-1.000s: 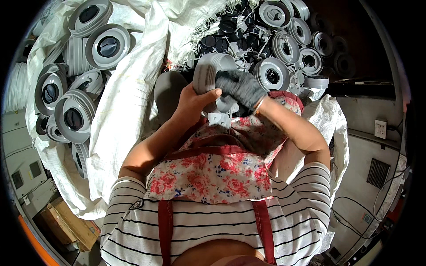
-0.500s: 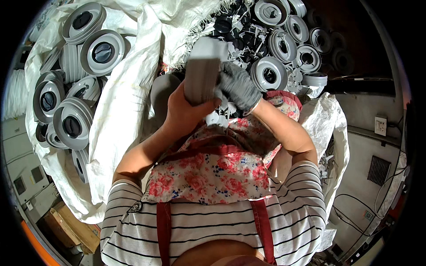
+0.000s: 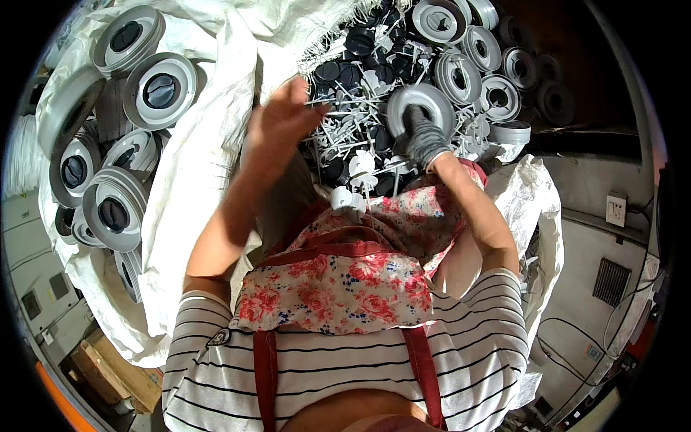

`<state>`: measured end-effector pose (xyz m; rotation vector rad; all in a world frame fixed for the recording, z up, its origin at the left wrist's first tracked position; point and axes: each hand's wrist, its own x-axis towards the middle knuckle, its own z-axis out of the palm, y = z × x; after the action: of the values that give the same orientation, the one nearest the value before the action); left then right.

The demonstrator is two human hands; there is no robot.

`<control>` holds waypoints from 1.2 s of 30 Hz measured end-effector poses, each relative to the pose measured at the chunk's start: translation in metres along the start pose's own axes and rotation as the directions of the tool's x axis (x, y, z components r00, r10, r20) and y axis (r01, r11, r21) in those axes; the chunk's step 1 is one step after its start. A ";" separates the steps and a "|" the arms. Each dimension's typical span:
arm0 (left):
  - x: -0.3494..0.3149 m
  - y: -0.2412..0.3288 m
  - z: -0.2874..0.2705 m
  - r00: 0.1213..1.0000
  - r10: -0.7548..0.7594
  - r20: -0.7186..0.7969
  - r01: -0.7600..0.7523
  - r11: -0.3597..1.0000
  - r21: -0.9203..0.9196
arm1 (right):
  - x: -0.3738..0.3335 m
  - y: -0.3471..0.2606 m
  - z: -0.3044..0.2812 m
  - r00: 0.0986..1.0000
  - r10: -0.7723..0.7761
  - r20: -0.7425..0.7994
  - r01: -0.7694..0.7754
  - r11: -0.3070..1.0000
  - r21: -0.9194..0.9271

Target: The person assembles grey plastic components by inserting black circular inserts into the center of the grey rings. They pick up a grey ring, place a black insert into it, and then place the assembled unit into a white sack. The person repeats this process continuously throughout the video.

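My left hand, bare and slightly blurred, is raised beside the white sack with its fingers apart and nothing in it. My right hand, in a grey knit glove, has its fingers in the centre of a grey ring-shaped plastic part and grips it; the fingertips are hidden inside. Below and between the hands lie black round caps and white stemmed plastic pieces in a loose heap. At the far left, a blurred grey ring part is tilted on edge above the other ring parts.
A white woven sack holds several grey ring parts with black centres on the left. More ring parts are piled at the back right. A floral apron covers my lap. Wall socket and cables are at right.
The grey ring stack has left my left hand, and a blurred ring part now shows over the left pile. My right hand has moved right onto another ring part.
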<state>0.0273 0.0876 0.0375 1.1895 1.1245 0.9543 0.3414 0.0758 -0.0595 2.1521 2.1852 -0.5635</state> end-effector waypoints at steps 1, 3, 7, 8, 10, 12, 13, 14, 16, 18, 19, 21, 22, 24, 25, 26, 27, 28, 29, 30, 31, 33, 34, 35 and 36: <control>-0.009 -0.013 0.014 0.991 -0.132 -0.031 0.131 0.991 -0.033 | -0.004 -0.033 -0.005 0.980 -0.183 -0.080 0.192 0.971 0.140; -0.003 -0.035 0.040 0.936 -0.310 0.167 0.351 0.843 -0.407 | -0.029 -0.058 -0.021 0.825 -0.515 -0.231 0.553 0.821 0.143; 0.016 -0.073 0.035 0.884 -0.345 0.314 0.460 0.528 -0.714 | -0.013 -0.086 -0.070 0.923 -0.380 -0.063 0.348 0.753 0.558; 0.018 -0.067 0.034 0.890 -0.344 0.299 0.449 0.552 -0.703 | 0.011 -0.056 -0.055 0.952 -0.184 -0.246 0.287 0.818 0.499; 0.014 -0.064 0.020 0.940 -0.214 0.264 0.332 0.750 -0.572 | 0.064 0.003 -0.043 0.944 0.167 -0.285 0.007 0.852 0.524; 0.014 -0.053 0.015 0.943 -0.266 0.201 0.333 0.719 -0.610 | 0.112 0.064 -0.021 0.968 0.185 -0.170 -0.196 0.979 -0.052; 0.015 -0.048 0.016 0.955 -0.246 0.165 0.294 0.715 -0.635 | 0.133 0.105 0.000 0.982 0.184 -0.047 -0.189 0.970 -0.154; 0.012 -0.044 0.017 0.962 -0.251 0.105 0.261 0.746 -0.613 | 0.140 0.102 0.003 0.975 0.217 0.056 -0.205 0.963 -0.174; 0.007 -0.036 0.018 0.967 -0.254 -0.007 0.207 0.803 -0.558 | 0.146 0.097 0.014 0.959 0.258 0.118 -0.239 0.958 -0.157; 0.000 -0.029 0.016 0.972 -0.236 -0.023 0.193 0.844 -0.500 | 0.143 0.089 0.012 0.958 0.260 0.117 -0.247 0.962 -0.113; -0.001 -0.027 0.016 0.974 -0.226 -0.026 0.188 0.863 -0.469 | 0.145 0.086 0.008 0.962 0.250 0.109 -0.244 0.968 -0.063; -0.002 -0.024 0.015 0.983 -0.180 -0.045 0.148 0.905 -0.398 | 0.141 0.083 0.001 0.970 0.229 0.075 -0.235 0.968 0.090; -0.002 -0.023 0.015 0.987 -0.156 -0.049 0.128 0.924 -0.360 | 0.135 0.081 0.001 0.974 0.225 0.037 -0.227 0.946 0.229; 0.000 -0.026 0.017 0.990 -0.116 -0.083 0.083 0.942 -0.325 | 0.115 0.054 -0.006 0.958 0.214 -0.190 -0.078 0.835 0.545; -0.003 -0.028 0.018 0.988 -0.107 -0.113 0.068 0.949 -0.307 | 0.093 0.016 -0.029 0.910 0.079 -0.407 0.095 0.916 0.389; -0.007 -0.028 0.017 0.985 -0.142 -0.099 0.094 0.920 -0.381 | 0.058 -0.040 -0.069 0.936 0.017 -0.350 0.117 0.927 0.357; -0.005 -0.024 0.023 0.985 -0.164 -0.043 0.128 0.886 -0.446 | 0.046 -0.045 -0.065 0.837 -0.198 -0.510 0.302 0.945 0.129; -0.005 -0.022 0.027 0.983 -0.186 0.004 0.162 0.847 -0.507 | 0.028 -0.067 -0.077 0.852 -0.340 -0.398 0.397 0.915 0.070; -0.007 -0.020 0.029 0.979 -0.199 0.039 0.184 0.788 -0.588 | 0.010 -0.088 -0.073 0.817 -0.383 -0.431 0.452 0.889 0.066; -0.009 -0.020 0.032 0.975 -0.208 0.078 0.207 0.722 -0.660 | 0.003 -0.096 -0.065 0.715 -0.575 -0.397 0.633 0.774 0.019; -0.011 -0.019 0.032 0.970 -0.213 0.117 0.230 0.649 -0.725 | -0.004 -0.102 -0.055 0.706 -0.588 -0.394 0.666 0.742 0.085; -0.022 -0.020 0.032 0.979 -0.185 0.088 0.197 0.735 -0.649 | -0.014 -0.118 -0.056 0.778 -0.497 -0.385 0.615 0.727 0.304; -0.027 -0.021 0.031 0.983 -0.170 0.073 0.179 0.774 -0.608 | -0.016 -0.124 -0.063 0.848 -0.390 -0.359 0.524 0.724 0.449; -0.030 -0.021 0.029 0.984 -0.162 0.073 0.176 0.829 -0.531 | -0.019 -0.129 -0.069 0.905 -0.284 -0.316 0.421 0.693 0.585; -0.032 -0.022 0.027 0.985 -0.154 0.073 0.170 0.877 -0.449 | -0.020 -0.129 -0.068 0.868 -0.352 -0.349 0.484 0.753 0.445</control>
<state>0.0470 0.0477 0.0209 0.7152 0.8907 0.9935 0.2326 0.0771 0.0404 2.0009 2.9879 -1.0819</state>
